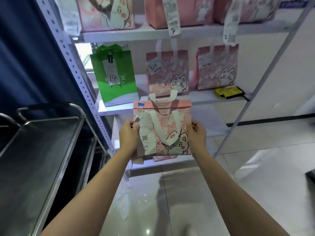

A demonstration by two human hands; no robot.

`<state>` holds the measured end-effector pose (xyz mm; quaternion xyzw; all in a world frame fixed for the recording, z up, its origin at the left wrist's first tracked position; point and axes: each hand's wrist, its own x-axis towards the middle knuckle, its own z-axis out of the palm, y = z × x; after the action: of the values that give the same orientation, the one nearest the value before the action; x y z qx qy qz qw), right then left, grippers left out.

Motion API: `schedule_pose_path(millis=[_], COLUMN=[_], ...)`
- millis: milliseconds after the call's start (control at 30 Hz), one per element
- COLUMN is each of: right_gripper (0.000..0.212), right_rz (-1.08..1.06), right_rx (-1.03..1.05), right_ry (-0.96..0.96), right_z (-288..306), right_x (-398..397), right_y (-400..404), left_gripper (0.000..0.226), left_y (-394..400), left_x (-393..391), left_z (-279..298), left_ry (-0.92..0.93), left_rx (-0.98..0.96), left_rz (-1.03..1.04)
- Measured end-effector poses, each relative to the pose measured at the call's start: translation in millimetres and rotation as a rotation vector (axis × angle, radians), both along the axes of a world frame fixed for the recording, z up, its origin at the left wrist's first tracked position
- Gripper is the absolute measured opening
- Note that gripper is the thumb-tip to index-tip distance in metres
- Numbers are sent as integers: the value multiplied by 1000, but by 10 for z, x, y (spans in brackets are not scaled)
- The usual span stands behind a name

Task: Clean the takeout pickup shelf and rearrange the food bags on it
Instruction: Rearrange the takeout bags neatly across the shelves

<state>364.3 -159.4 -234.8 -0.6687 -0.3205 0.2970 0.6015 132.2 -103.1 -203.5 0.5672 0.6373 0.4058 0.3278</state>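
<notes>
Your left hand (129, 133) grips the left edge of a pink cat-print bag (167, 128), thumb curled over the front beside the long receipt (147, 133) that hangs down the bag's face. Your right hand (196, 133) grips the right edge the same way, fingers wrapped behind and thumb on the front near the cartoon cat. Both hands hold the bag upright, its white handles (163, 99) flopped forward, in front of the low tier of the shelf (204, 97); whether its base touches that tier cannot be told.

Behind the bag, on the middle tier, stands a green paper bag (115, 77) at the left with a slip marked 14. Just right of it is a second pink cat bag (167, 72) with a tag reading 324, and further right a third pink bag (218, 67). A yellow cloth (229, 92) lies bunched on the board near the right post, just beside that third bag.

The tier above carries 3 more pink bags (179, 12), with receipts hanging over its front edge.

At your left stands a steel cart (39, 150), close against the shelf's perforated post. Paper slips (123, 206) lie on the tiled floor below your left forearm.
</notes>
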Motion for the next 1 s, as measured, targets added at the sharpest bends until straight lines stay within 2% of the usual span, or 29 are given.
schedule_pose_path(millis=[300, 600, 1000], right_gripper=[18, 18, 14], right_rz=[-99, -121, -202], right_rx=[109, 141, 119], right_ry=[27, 30, 74], right_z=[460, 610, 628], right_x=[957, 2083, 3034], right_y=[-103, -150, -113], left_gripper=[8, 9, 13], left_y=[152, 231, 477], left_x=[939, 2170, 3158], left_z=[238, 369, 286], left_ry=[-122, -100, -16], left_rx=[-12, 53, 74], left_rz=[-102, -135, -221])
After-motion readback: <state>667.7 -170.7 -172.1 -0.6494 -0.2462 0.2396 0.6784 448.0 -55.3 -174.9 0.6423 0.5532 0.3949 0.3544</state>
